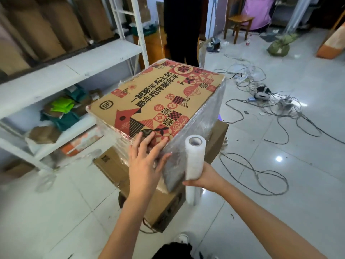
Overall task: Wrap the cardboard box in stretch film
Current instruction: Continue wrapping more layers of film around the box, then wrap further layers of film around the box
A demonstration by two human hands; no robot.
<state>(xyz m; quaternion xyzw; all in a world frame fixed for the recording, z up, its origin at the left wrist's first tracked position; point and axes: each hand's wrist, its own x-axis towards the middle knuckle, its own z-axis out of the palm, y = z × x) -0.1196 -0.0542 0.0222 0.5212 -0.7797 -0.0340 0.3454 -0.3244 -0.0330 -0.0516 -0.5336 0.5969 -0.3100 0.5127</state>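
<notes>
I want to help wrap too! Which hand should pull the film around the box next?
The right hand, probably: it already grips the film roll upright beside the cardboard box. The left hand lies flat on the near corner, steadying it.

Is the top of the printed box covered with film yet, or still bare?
Bare: the cardboard box shows its top print matte and sharp, while stretch film shines on its sides.
</notes>
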